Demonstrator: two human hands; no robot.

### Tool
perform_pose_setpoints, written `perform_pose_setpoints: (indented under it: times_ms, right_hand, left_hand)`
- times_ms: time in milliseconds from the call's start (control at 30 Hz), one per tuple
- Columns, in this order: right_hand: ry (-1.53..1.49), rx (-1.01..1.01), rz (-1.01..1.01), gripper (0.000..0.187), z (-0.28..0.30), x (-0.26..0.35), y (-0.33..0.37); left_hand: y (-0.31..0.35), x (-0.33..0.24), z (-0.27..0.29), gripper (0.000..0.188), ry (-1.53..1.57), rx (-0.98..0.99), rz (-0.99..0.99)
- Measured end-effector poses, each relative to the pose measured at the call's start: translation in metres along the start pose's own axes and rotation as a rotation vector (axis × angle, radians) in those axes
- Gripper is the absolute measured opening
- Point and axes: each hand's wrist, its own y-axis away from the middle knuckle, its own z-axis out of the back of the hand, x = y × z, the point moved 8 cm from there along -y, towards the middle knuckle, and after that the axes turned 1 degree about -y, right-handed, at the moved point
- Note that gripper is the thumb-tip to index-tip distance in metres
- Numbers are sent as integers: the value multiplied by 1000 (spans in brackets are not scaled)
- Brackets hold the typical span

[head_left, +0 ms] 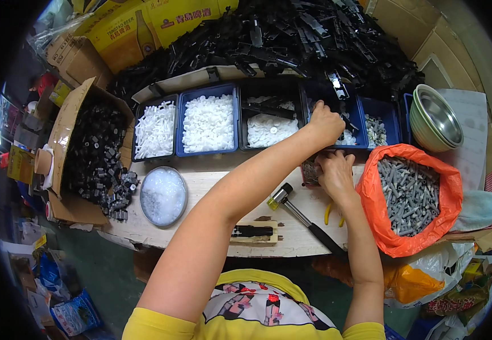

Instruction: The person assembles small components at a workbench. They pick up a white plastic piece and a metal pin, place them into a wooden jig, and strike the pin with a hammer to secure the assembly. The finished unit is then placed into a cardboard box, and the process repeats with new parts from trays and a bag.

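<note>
1. The tabletop (200, 175) carried everything in an arc facing the person, apparently for short reaches; twelve o'clock lay straight ahead.
2. The heap (314, 39) of black parts lay at twelve, behind the bins, whose backs probably held it off.
3. The carton (75, 208) at ten gaped inward, spilling dark pieces within reach.
4. The bag (370, 209) at two had its rim spread wide, seemingly for easy access to grey plugs.
5. Bins (237, 113) ran from eleven to one, keeping kinds apart.
6. The dish (186, 190) sat before them, toward half past ten.
7. The hammer (321, 234) lay at one, handle toward the person.
8. The left hand (326, 122) curled over the fourth bin (359, 116), past twelve; its grasp was hidden.
9. The right hand (336, 170) bent its fingers at the tray (311, 177), just nearer; I couldn't tell whether they pinched anything.
</note>
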Motion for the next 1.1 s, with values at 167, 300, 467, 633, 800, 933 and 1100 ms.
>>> perform_pose_setpoints:
  times_ms: [167,300,467,633,800,933,1100]
  right_hand:
    - [-90,-107,-13,17,8,-10,12]
    - [-167,-129,-30,16,16,-6,17]
    - [-439,-298,-52,9,35,-14,25]
    - [-480,-325,-38,7,30,-15,28]
    - [-480,-314,-38,7,26,-14,32]
    - [-484,-325,-35,7,28,-13,34]
    - [-510,-330,-56,8,31,-18,41]
  left_hand:
    - [1,2,-2,14,-23,19,8]
    - [-2,3,-11,14,-68,88,55]
    - [1,4,-8,16,-30,44,-10]
    - [10,0,1,18,-36,165,6]
    - [15,-2,11,21,38,232,-28]
    - [16,-2,12,20,89,232,-10]
    - [22,10,26,17,121,116,122]
